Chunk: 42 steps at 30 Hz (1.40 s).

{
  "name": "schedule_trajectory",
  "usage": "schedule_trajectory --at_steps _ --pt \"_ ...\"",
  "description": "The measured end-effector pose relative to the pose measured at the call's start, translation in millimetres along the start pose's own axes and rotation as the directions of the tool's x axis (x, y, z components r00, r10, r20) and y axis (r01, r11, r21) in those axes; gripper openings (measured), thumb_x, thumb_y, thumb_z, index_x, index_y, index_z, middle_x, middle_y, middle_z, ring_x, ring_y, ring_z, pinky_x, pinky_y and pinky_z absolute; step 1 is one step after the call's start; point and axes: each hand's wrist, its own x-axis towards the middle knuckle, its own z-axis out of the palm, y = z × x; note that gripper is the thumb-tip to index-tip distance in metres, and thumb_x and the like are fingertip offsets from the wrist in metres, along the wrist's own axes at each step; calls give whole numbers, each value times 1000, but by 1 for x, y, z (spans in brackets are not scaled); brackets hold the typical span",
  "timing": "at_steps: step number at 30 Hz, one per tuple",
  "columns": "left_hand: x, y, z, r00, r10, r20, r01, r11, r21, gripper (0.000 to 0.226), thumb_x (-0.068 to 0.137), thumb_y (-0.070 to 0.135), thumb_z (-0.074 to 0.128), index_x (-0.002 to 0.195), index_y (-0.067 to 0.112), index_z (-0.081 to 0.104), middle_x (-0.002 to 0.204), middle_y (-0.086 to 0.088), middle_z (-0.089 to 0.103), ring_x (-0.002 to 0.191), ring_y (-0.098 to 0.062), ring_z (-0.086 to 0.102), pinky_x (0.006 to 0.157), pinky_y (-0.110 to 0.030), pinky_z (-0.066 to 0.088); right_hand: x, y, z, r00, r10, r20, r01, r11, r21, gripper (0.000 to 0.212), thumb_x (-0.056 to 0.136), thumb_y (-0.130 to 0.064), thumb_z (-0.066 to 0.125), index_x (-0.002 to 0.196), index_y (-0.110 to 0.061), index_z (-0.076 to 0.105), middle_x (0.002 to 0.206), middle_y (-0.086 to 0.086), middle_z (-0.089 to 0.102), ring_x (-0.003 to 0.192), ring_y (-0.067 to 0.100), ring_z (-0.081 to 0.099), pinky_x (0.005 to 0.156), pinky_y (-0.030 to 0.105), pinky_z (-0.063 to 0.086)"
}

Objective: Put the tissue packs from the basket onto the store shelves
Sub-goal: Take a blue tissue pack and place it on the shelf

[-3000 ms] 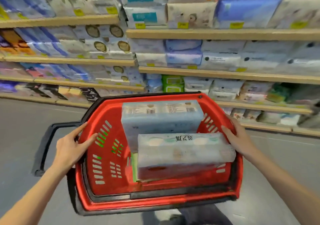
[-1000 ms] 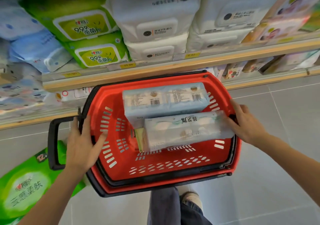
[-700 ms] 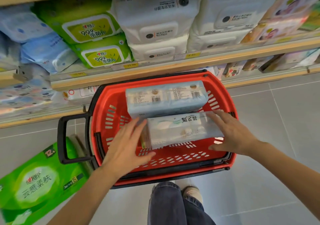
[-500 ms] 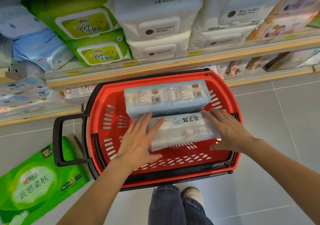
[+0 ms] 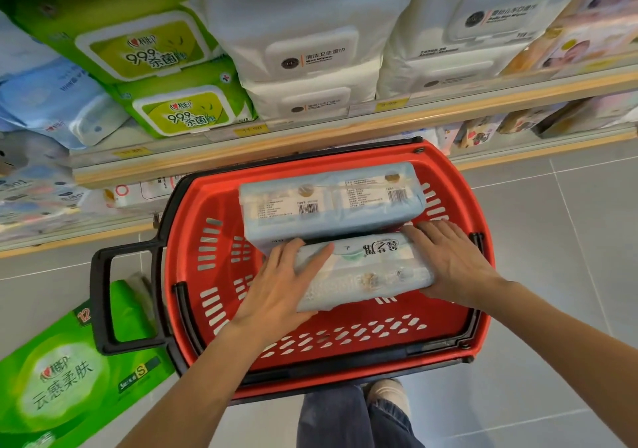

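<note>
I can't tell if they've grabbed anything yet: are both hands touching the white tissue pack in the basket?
Touching. The head view shows the left hand and right hand pressed against opposite ends of the white tissue pack.

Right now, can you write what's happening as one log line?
step: grasp white tissue pack | left hand: on left end | right hand: on right end | blue pack: in red basket | shelved: none yet

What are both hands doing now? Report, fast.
Left hand: holding the left end of the white pack.
Right hand: holding its right end.
</note>
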Motion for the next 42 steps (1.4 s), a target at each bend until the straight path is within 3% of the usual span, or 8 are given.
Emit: schedule_trajectory --at_steps 12,18,21,28,31,35,37,42 --pt "-50 17 -103 999 20 -48 -19 1000 21 104 62 48 75 145 30 14 131 -9 28 119 -26 32 86 -44 53 -45 -35 -105 992 -92 -86 87 994 -69 97 45 -58 74 126 -20 34 114 6 61 103 27 59 92 44 45" --pt "-86 46 -215 997 -12 -77 8 999 -53 95 63 64 47 137 52 -13 139 -6 19 129 -27 27 104 -42 39 -89 -58 -221 977 -134 -164 114 985 -128 95 50 -77 55 123 -20 37 105 4 62 94 26 58 84 40 48" --pt "-108 66 -284 994 -33 -106 26 997 -75 97 60 65 51 130 62 -17 141 -3 18 132 -26 25 103 -43 40 -122 -74 -292 978 -164 -131 145 979 -144 98 57 -61 64 137 -19 27 123 4 49 110 25 44 97 38 36" --pt "-166 110 -440 973 5 -233 -38 990 -137 105 55 57 71 140 51 10 136 1 31 127 -15 33 104 -36 36 -207 -111 -466 959 -228 -166 184 952 -246 104 58 -56 71 141 -17 23 133 7 42 118 26 39 99 36 35" --pt "-199 133 -510 947 63 -314 -109 985 -131 101 56 51 77 137 48 16 137 11 30 125 4 25 103 -13 26 -247 -132 -535 942 -254 -220 210 956 -203 104 53 -54 76 138 -15 31 133 8 45 120 26 42 99 32 36" --pt "-249 159 -596 885 122 -449 -182 979 -92 105 55 64 72 138 55 8 139 35 15 123 29 12 97 6 12 -301 -163 -619 895 -322 -310 286 945 -158 85 46 -54 77 118 -17 50 108 -1 55 106 19 50 83 25 38" --pt "-275 170 -632 846 82 -527 -188 971 -150 111 54 62 75 140 55 5 140 40 16 125 25 19 97 2 20 -325 -179 -655 863 -358 -357 329 934 -141 75 40 -59 71 105 -26 54 93 -13 52 92 11 51 69 16 35" --pt "-331 192 -682 622 30 -782 -326 919 -223 110 55 67 72 138 58 0 149 33 10 131 4 37 97 -15 41 -376 -216 -726 825 -357 -438 386 922 -26 63 47 -45 83 102 -32 57 95 -12 66 82 1 63 68 16 51"
